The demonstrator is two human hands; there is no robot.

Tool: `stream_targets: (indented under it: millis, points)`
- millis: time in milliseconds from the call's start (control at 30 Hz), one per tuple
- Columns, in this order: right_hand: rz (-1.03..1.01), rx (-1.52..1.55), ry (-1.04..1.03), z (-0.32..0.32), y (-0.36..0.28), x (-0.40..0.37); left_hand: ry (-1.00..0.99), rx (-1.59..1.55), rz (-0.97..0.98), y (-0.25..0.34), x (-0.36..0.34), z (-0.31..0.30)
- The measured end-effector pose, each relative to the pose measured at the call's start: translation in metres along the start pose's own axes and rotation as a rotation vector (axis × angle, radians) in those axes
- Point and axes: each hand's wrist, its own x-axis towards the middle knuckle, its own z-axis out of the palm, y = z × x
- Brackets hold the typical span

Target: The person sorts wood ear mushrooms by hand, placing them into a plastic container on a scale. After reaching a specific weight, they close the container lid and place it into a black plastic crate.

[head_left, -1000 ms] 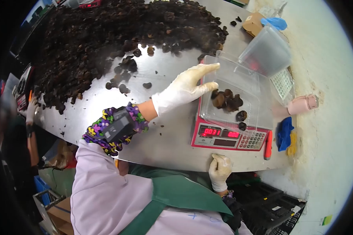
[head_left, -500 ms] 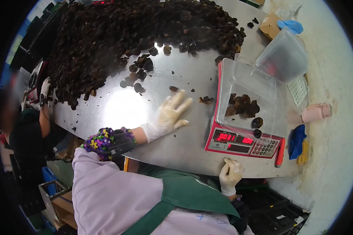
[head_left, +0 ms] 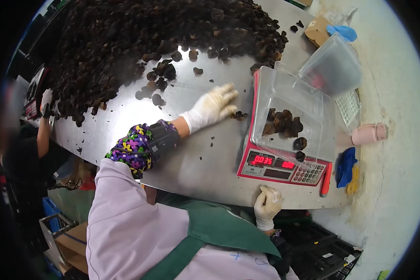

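My left hand (head_left: 213,106), in a pale glove, reaches over the metal table (head_left: 182,161) with fingers stretched out and empty. Its fingertips are beside a few dark scraps (head_left: 240,115). My right hand (head_left: 268,205), gloved too, rests curled at the table's front edge, just below the scale. On the red-framed digital scale (head_left: 271,174) sits a clear plastic box (head_left: 318,122) with its lid folded open. Several dark brown mushroom pieces (head_left: 284,123), like wood ear, lie inside it. The red display seems to read 0.035.
A large heap of the same mushrooms (head_left: 140,42) covers the far left. Stacked clear boxes (head_left: 331,65), a pink cup (head_left: 369,134), a blue cloth (head_left: 345,167) and a red-handled tool (head_left: 326,181) lie right, along the wall. A co-worker's gloved hand (head_left: 46,99) is at far left.
My left hand has moved away from me and rightward, towards the scraps beside the scale. The display changed from about 0.031 to 0.035. My right hand stays curled at the edge.
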Motion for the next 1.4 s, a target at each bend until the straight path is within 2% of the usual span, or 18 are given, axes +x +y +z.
stream_targets:
  millis: [67, 133, 200, 333, 400, 467, 600, 733, 933, 1000, 1067, 1100, 1133, 1200, 1233, 1267, 1333, 1400]
  points:
    - [-0.002, 0.015, 0.008, 0.002, 0.001, 0.0, -0.144, -0.249, 0.301, 0.021, -0.013, 0.004]
    - [0.001, 0.016, 0.013, 0.0, 0.002, -0.001, -0.223, -0.365, 0.352, 0.035, -0.021, 0.001]
    - [-0.01, 0.027, 0.024, 0.001, 0.001, 0.0, 0.009, -0.314, 0.259, 0.023, -0.017, 0.002]
    - [0.038, 0.012, -0.017, -0.003, -0.005, 0.001, 0.249, -0.032, -0.102, -0.029, 0.024, 0.007]
    - [0.036, 0.018, -0.002, 0.001, -0.003, -0.001, 0.18, 0.038, -0.112, -0.03, 0.025, 0.009]
    - [0.039, 0.02, 0.014, 0.002, -0.001, -0.001, 0.016, -0.149, 0.154, -0.006, 0.016, 0.007]
    - [0.027, -0.001, 0.005, 0.001, -0.002, -0.001, -0.213, -0.394, 0.478, 0.037, -0.007, 0.01]
    - [0.031, 0.013, 0.01, 0.002, -0.002, -0.001, -0.201, -0.42, 0.452, 0.047, -0.025, 0.009]
    - [0.011, 0.006, 0.003, 0.0, -0.002, -0.001, -0.168, -0.231, 0.334, 0.053, -0.069, -0.004]
    - [0.009, 0.019, 0.022, 0.002, 0.001, -0.003, -0.123, -0.252, 0.371, 0.047, -0.084, -0.01]
    - [0.007, 0.034, 0.038, 0.004, 0.001, -0.003, -0.187, -0.284, 0.284, 0.037, -0.091, -0.015]
    - [0.004, 0.019, 0.032, 0.003, 0.001, -0.002, -0.178, -0.19, 0.123, 0.044, -0.088, -0.028]
    - [-0.003, 0.003, 0.026, 0.003, 0.001, -0.002, -0.177, -0.187, 0.116, 0.048, -0.082, -0.029]
    - [-0.007, 0.021, 0.034, 0.004, 0.002, -0.002, 0.043, 0.033, 0.109, 0.053, -0.062, -0.027]
    - [-0.006, 0.031, 0.041, 0.004, 0.003, -0.003, -0.096, 0.009, 0.073, 0.047, -0.054, -0.013]
    - [-0.007, 0.024, 0.043, 0.004, 0.004, -0.003, -0.092, 0.003, 0.077, 0.04, -0.05, -0.003]
    - [-0.002, 0.038, 0.039, 0.003, 0.003, -0.002, -0.244, -0.088, 0.368, 0.036, -0.042, 0.002]
    - [0.007, 0.025, 0.041, 0.0, 0.0, -0.001, -0.304, -0.131, 0.415, 0.034, -0.056, -0.007]
